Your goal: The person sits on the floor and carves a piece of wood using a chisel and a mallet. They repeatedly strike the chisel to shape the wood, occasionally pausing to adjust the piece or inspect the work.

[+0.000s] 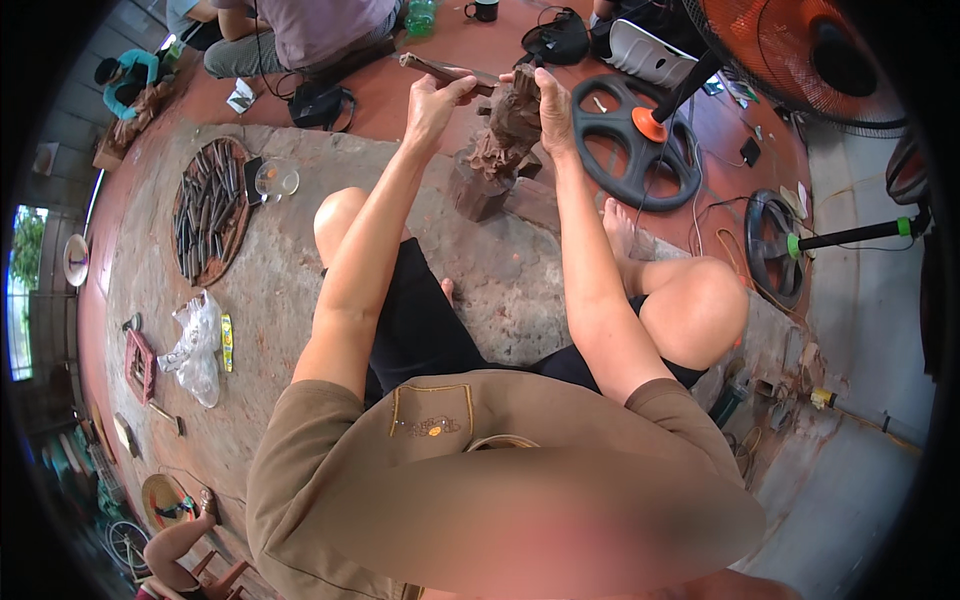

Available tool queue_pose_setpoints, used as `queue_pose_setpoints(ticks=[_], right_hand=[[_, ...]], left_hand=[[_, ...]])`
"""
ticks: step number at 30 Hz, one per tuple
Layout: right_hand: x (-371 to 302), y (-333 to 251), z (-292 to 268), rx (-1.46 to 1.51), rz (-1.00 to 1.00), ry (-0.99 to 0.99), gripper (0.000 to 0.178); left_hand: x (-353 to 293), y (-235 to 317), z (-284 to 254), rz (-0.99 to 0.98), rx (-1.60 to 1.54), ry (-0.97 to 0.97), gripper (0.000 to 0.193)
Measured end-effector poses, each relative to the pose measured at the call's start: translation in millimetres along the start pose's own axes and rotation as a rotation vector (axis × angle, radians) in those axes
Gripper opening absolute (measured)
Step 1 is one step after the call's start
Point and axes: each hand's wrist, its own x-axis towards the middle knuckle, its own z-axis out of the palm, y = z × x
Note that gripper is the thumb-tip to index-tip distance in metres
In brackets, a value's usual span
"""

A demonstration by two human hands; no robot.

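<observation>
My left hand (432,108) is raised in front of me, its thumb and fingers closed on a brown stick-like tool (425,68) that slants down toward the carving. Most of the tool's far end is lost against the wood. A dark brown wood carving (508,125) with a rough, knobbly surface leans upright between my hands. My right hand (554,115) grips its upper right side, thumb near the top. Below the carving sits a wooden block (478,190), close to a longer timber piece (535,200) on the ground.
On the left lies a round tray (245,190) of several dark slim tools, beside a clear glass bowl (277,178). A plastic bag (198,350) is nearer. Fans (640,140) with cables stand at right. Other people (310,40) sit ahead and far left.
</observation>
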Motion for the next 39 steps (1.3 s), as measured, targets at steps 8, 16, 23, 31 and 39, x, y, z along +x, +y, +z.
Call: queue_pose_setpoints(ticks=[8, 16, 23, 31, 39], right_hand=[[-2.2, 3.6, -6.3, 0.056, 0.001, -0.051, 0.051], [-4.4, 13.9, 26.1, -0.181, -0.208, -0.022, 0.035], [-20.2, 8.1, 44.7, -0.33, -0.208, 0.071, 0.032], [-35.7, -5.2, 89.4, -0.36, -0.366, 0.27, 0.024], [-37.7, -3.7, 103.8, -0.254, -0.303, 0.321, 0.032]], left_hand=[[4.3, -5.8, -0.2, -0.082, -0.064, -0.041, 0.024], [3.6, -7.3, -6.0, -0.035, -0.056, 0.014, 0.014], [3.1, -2.9, -8.7, -0.065, 0.106, 0.089, 0.012], [-3.7, 12.3, -14.6, -0.096, 0.293, 0.121, 0.018], [-11.4, 17.3, -21.4, -0.113, 0.302, 0.159, 0.021]])
